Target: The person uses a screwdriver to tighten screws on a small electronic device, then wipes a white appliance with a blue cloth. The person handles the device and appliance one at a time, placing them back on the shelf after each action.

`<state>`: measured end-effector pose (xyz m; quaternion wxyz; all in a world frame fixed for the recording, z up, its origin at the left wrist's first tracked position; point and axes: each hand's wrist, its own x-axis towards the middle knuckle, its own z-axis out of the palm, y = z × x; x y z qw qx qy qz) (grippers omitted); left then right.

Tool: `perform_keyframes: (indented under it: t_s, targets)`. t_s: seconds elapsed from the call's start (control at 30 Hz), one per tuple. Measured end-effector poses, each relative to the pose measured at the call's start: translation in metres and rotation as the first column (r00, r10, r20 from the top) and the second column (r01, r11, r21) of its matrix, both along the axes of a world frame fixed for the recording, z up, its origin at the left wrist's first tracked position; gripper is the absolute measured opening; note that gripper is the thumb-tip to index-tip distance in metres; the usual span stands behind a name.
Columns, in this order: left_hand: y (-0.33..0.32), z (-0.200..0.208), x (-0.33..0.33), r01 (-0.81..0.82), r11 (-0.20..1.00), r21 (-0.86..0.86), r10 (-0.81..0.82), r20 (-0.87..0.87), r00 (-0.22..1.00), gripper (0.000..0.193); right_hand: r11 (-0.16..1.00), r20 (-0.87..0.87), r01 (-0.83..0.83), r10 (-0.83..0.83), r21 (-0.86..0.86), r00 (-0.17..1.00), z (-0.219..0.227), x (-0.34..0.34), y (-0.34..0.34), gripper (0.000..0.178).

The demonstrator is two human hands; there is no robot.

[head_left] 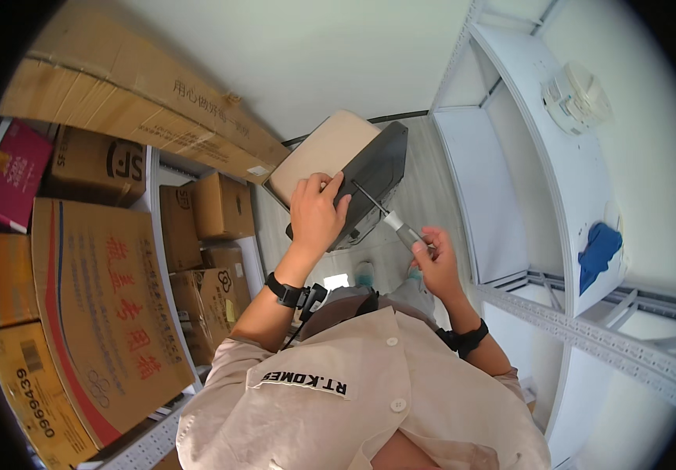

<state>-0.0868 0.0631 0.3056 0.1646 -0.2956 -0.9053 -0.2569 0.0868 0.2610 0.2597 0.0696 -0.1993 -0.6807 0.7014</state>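
Observation:
In front of me a beige padded piece (316,149), like a chair seat, stands tilted on its side with a dark grey panel (381,168) along its right face. My left hand (316,211) grips the panel's near edge, its fingers bent onto the dark face and the thumb below them. In my right hand (438,262) is a screwdriver (402,227) with a grey handle and white collar, held by the handle. Its thin shaft points up and left, the tip at the panel near my left fingers. Whether a screw sits under the tip is too small to tell.
Shelves with cardboard boxes (107,298) line my left, and a long carton (150,102) lies across the far left. A white shelf rack (502,196) on the right bears a clear tub (576,98) and a blue cloth (600,254). My shoes (364,274) are below the panel.

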Motion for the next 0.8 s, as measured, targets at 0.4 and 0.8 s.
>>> perform_keyframes:
  t_s: [0.4, 0.8]
  targets:
    - [0.003, 0.006, 0.004, 0.035, 0.999, -0.004, -0.035, 0.004, 0.999, 0.044, 0.918, -0.212, 0.188, -0.119, 0.348, 0.970, -0.005, 0.000, -0.012, 0.030]
    - [0.019, 0.016, 0.020, 0.228, 0.950, 0.211, -0.240, 0.030, 0.970, 0.019, 0.888, -0.247, 0.177, -0.075, 0.424, 0.966, 0.007, -0.009, -0.010, 0.028]
